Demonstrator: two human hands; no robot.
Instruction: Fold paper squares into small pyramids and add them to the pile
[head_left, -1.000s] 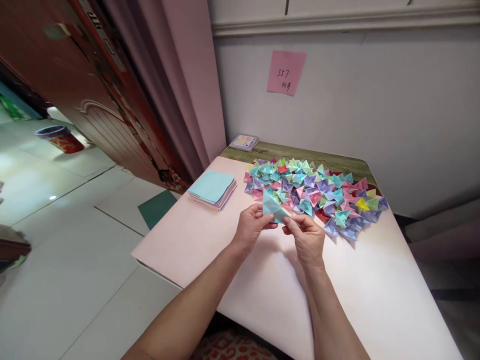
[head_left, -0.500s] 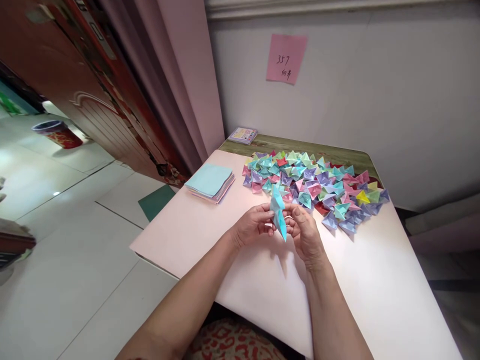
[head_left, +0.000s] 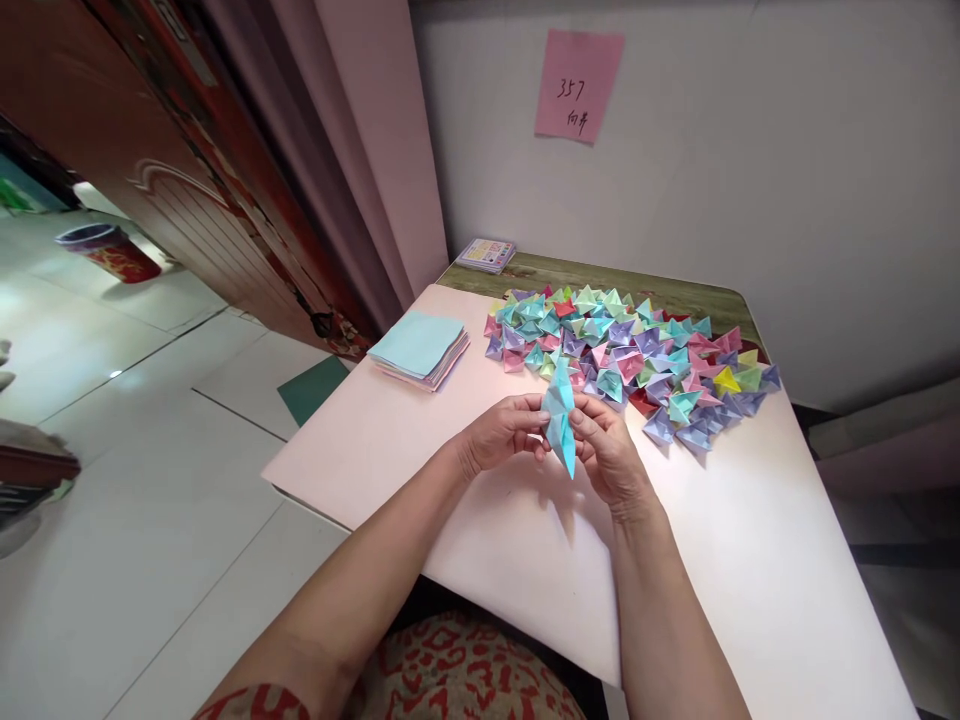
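Both my hands meet above the pale pink table cover [head_left: 750,560], pinching one folded light blue paper piece [head_left: 559,422] between them. My left hand [head_left: 501,432] grips its left side with thumb and fingers closed. My right hand [head_left: 611,452] holds the right side, fingers curled round it. The piece stands nearly upright, pointed end down. Just beyond it lies a spread pile of folded paper shapes [head_left: 637,360] in blue, purple, pink, green and yellow.
A stack of square coloured sheets [head_left: 421,347], light blue on top, lies at the table's left. A small packet [head_left: 487,254] sits at the far edge. A pink note [head_left: 577,85] hangs on the wall. Curtain, wooden door and tiled floor are left.
The blue paper went from a flat, wide triangle to a narrow upright fold held between both hands. My hands closed in together; the view tilted slightly down.
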